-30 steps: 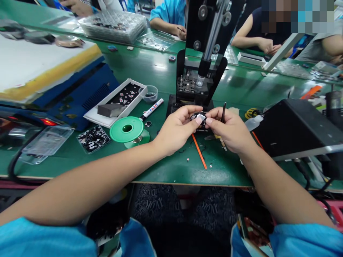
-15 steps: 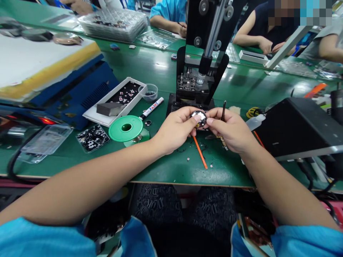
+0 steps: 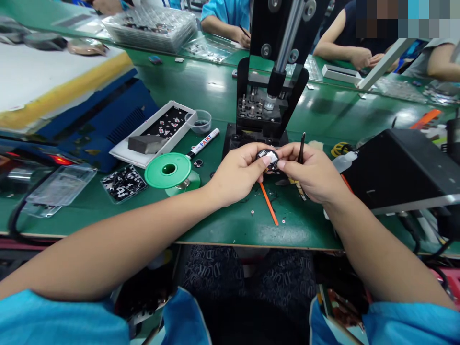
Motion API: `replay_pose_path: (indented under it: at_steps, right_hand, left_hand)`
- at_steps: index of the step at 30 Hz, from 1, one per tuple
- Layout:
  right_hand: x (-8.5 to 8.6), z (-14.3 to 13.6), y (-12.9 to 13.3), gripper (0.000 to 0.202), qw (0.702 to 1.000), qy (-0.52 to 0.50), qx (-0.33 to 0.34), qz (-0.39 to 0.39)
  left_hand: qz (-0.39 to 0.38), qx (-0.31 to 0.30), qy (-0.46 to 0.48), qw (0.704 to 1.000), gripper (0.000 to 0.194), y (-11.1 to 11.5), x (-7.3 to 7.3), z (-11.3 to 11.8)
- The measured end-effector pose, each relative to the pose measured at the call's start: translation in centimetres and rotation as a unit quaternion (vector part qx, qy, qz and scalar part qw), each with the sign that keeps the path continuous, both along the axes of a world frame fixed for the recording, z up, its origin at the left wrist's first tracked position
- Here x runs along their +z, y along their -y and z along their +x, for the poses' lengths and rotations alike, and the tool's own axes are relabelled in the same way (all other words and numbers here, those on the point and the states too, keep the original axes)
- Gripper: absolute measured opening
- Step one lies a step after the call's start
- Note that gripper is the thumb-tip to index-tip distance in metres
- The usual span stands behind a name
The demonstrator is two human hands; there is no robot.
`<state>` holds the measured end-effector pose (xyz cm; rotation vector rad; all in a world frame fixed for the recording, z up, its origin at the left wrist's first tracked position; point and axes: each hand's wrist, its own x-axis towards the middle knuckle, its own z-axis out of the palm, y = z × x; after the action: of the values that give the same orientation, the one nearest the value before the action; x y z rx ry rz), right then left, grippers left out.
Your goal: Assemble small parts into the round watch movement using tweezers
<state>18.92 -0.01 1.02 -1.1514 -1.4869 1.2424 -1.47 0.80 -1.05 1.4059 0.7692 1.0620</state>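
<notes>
Between my two hands is a small round black part [image 3: 269, 158] with a white piece and tiny components on its face; its exact kind I cannot make out. My left hand [image 3: 239, 173] pinches it from the left, thumb lying on the face. At its right edge my right hand [image 3: 308, 171] has thumb and forefinger closed on the rim. Dark tweezers [image 3: 301, 149] stick up out of my right hand, their other end showing below the palm. Under the hands an orange stick [image 3: 269, 203] lies on the green table [image 3: 215, 225], with tiny bits around it.
A black press [image 3: 262, 96] stands just behind my hands. To the left are a green solder spool [image 3: 153, 172], a paint marker [image 3: 204, 143], a white tray [image 3: 117, 152] and a clear box of small parts [image 3: 124, 184]. A black case [image 3: 413, 167] stands right. Co-workers sit opposite.
Both hands keep their hold on the round part, which has shifted very slightly to the right and tilted a little. The tweezers stand a touch more upright.
</notes>
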Motion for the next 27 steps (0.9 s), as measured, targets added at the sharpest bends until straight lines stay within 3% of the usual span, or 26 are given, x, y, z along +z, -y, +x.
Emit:
replay_pose_path:
  at_steps: [15,24,27]
  right_hand:
    - [0.0,0.0,0.0,0.015,1.000,-0.003,-0.013,0.006]
    - [0.4,0.1,0.1,0.030,0.997,-0.021,-0.014,-0.068]
    - [0.5,0.2,0.1,0.024,0.997,-0.019,-0.018,-0.068]
  left_hand:
    - [0.006,-0.002,-0.028,1.000,0.019,0.3,0.1,-0.1]
    - [0.033,-0.032,-0.026,0.999,0.021,0.2,1.1,-0.3]
    - [0.038,-0.038,-0.040,0.998,0.022,0.1,1.2,-0.4]
